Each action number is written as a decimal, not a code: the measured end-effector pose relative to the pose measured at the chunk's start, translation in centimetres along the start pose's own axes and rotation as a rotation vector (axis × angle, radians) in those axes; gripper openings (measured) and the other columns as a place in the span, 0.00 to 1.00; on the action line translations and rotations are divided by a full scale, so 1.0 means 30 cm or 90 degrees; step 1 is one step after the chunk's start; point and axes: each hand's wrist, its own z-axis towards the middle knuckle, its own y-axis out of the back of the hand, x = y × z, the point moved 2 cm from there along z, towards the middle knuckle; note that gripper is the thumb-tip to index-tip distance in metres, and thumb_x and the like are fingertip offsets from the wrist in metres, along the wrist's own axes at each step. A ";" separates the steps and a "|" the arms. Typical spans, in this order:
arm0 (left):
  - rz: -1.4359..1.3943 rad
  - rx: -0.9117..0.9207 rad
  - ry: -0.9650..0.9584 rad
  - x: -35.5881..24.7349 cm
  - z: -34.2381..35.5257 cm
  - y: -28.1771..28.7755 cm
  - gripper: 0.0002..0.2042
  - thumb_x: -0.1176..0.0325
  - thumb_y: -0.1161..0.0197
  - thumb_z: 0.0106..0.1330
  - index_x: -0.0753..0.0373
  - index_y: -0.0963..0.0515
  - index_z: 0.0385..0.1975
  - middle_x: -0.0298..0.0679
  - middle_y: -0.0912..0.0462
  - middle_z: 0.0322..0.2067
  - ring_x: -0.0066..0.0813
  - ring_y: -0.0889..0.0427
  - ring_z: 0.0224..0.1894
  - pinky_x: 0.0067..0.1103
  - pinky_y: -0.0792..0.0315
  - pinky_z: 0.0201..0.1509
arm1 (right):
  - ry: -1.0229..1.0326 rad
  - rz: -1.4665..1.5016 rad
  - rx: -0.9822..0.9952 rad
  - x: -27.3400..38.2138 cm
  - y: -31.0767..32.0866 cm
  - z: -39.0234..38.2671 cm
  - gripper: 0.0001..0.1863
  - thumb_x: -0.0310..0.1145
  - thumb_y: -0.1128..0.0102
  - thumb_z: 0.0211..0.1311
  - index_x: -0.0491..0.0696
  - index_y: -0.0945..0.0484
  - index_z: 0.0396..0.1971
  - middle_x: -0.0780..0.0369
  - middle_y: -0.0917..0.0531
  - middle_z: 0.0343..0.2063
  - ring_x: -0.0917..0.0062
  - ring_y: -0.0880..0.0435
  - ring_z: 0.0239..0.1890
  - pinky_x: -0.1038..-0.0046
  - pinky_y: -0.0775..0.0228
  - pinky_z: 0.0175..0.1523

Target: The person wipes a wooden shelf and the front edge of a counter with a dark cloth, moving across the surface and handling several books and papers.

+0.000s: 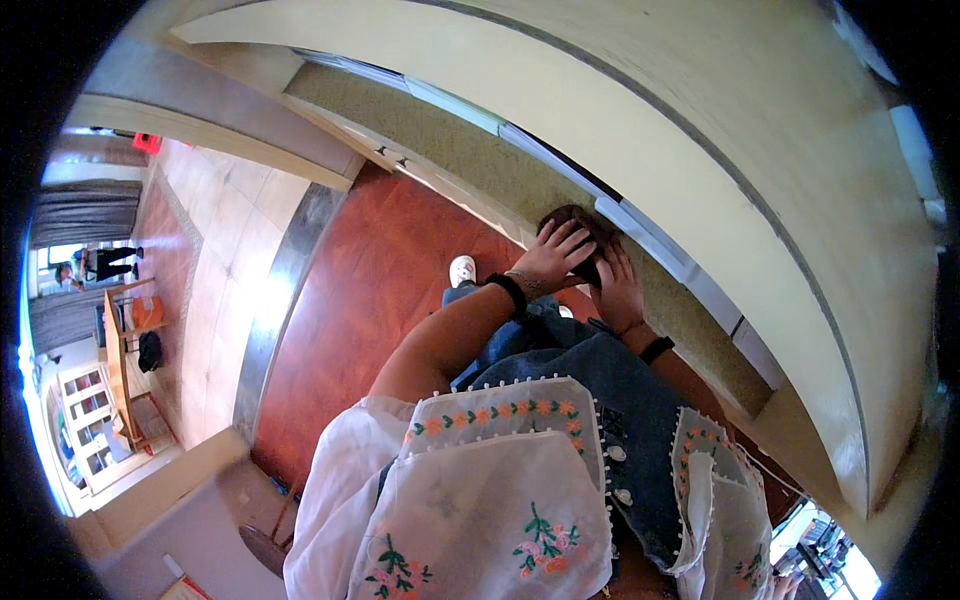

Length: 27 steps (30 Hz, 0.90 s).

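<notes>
My left hand (552, 256) and my right hand (619, 284) come together at a dark brown, rounded object (570, 217) by the stone-coloured ledge (440, 150). The fingers of both hands curve over it from either side. Its kind cannot be made out, since my hands cover much of it. A black band and a bracelet circle my left wrist; another black band is on my right. Just beyond the object, pale flat items (650, 240) lie along the ledge under a large cream panel (620, 120).
Below me is a reddish-brown floor (350, 290), with a dark threshold strip (285, 310) and pale tiles (220, 280) to the left. Farther left, a person (108, 263) is near a wooden table (118, 370) and a white shelf unit (95, 425). My white shoe (462, 270) shows beneath my arm.
</notes>
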 end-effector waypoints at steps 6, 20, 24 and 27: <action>0.077 -0.088 -0.092 0.095 0.000 0.005 0.23 0.64 0.48 0.57 0.52 0.37 0.56 0.39 0.37 0.56 0.39 0.39 0.59 0.37 0.44 0.62 | -0.051 0.002 0.009 0.026 -0.049 0.052 0.29 0.36 0.43 0.49 0.46 0.37 0.53 0.53 0.39 0.58 0.59 0.45 0.63 0.57 0.52 0.64; 0.058 -0.060 -0.132 0.585 -0.095 0.159 0.23 0.64 0.46 0.56 0.53 0.35 0.54 0.38 0.37 0.57 0.39 0.39 0.59 0.36 0.46 0.63 | -0.101 -0.093 0.110 0.325 -0.184 0.438 0.27 0.33 0.49 0.54 0.48 0.40 0.56 0.55 0.43 0.60 0.61 0.49 0.65 0.59 0.52 0.65; 0.074 -0.040 -0.103 0.723 -0.124 0.236 0.27 0.60 0.42 0.54 0.53 0.37 0.56 0.36 0.39 0.58 0.38 0.40 0.60 0.36 0.46 0.64 | -0.090 -0.130 0.126 0.424 -0.214 0.581 0.24 0.35 0.54 0.58 0.46 0.39 0.56 0.53 0.44 0.61 0.61 0.51 0.65 0.59 0.55 0.66; 0.067 -0.003 -0.093 0.827 -0.135 0.305 0.29 0.59 0.41 0.53 0.52 0.39 0.57 0.35 0.41 0.60 0.37 0.43 0.62 0.36 0.47 0.64 | -0.114 -0.124 0.117 0.501 -0.225 0.698 0.25 0.36 0.54 0.58 0.46 0.40 0.56 0.52 0.44 0.61 0.60 0.51 0.65 0.60 0.56 0.66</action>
